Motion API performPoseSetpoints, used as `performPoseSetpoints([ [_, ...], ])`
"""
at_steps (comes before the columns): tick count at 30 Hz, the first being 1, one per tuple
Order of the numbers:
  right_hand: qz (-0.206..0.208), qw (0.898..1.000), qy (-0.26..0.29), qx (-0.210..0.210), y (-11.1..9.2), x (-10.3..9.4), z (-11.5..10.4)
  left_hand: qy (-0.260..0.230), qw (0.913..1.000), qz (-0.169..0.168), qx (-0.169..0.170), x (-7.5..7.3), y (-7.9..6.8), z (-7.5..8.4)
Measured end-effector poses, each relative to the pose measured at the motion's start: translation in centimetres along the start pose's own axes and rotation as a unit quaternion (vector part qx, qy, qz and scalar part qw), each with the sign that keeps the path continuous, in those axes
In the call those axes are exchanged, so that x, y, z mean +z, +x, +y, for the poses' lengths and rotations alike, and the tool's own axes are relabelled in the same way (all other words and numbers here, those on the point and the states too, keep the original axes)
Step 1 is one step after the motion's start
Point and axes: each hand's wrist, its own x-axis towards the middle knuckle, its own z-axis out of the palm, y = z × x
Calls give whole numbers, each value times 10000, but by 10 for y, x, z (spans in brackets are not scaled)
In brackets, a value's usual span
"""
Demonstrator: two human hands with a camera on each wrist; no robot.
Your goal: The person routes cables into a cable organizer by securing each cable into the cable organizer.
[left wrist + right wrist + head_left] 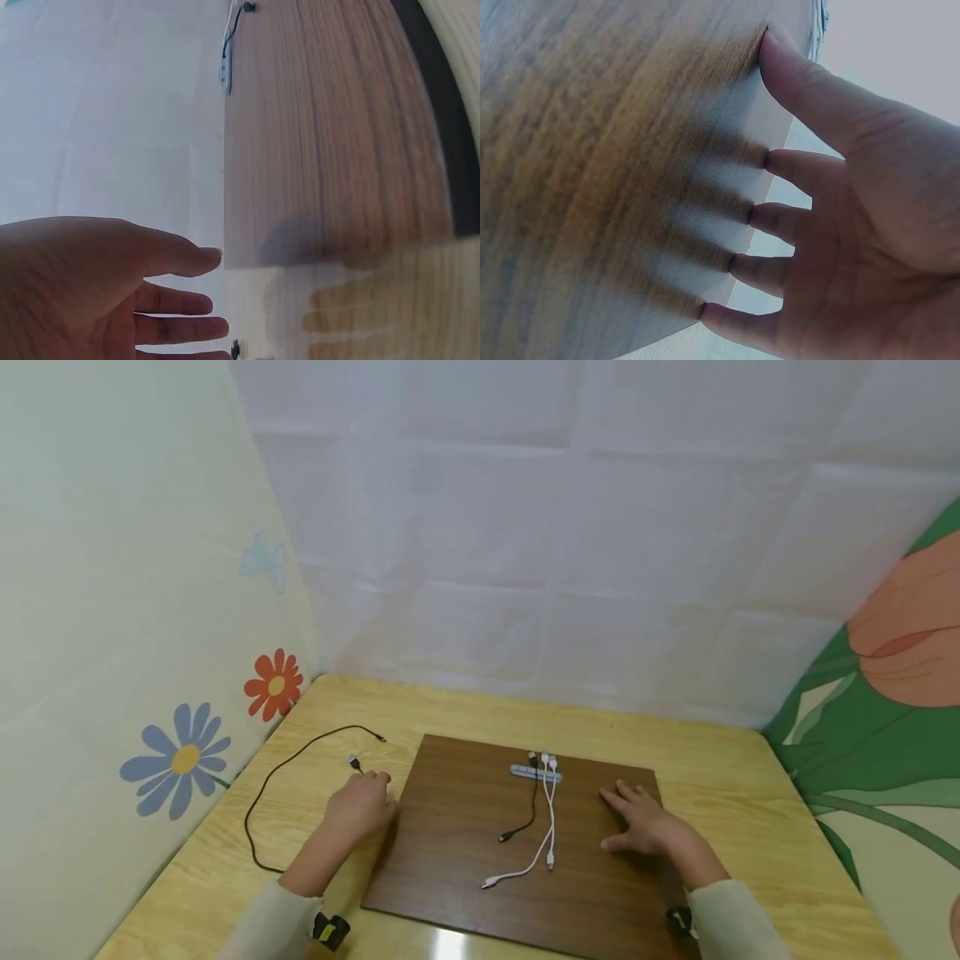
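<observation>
Three cables (552,812) appear seated in the clip strip (517,770) on the board (450,835); one loose black cable (262,788) remains, left of the board. My left hand (360,807): fingers extended, thumb apart. My right hand (643,823): fingers spread on the board.

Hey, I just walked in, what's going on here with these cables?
A person is working with charging cables at a table. Their right hand rests its fingertips on a brown board. Their left hand is by the board's left edge, holding nothing. On the board, one short black cable and two white cables lie across a small cable holder. A longer black cable lies on the table, left of the board.
</observation>
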Motion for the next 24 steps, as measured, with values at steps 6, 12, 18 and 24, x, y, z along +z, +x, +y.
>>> performPoseSetpoints([
  [6,-84,9998,-25,179,0,1,-1,47,9999,-52,-112,-1,-7,-14],
  [12,-29,10000,-1,88,3,0,-5,-41,9995,-182,-264,-3,-5,-28],
  [18,28,9999,-30,127,-1,1,1,-46,9984,-482,-293,-3,-1,-25],
  [24,-8,10000,-19,92,1,0,-3,-21,9972,-660,-345,-1,-6,-29],
])
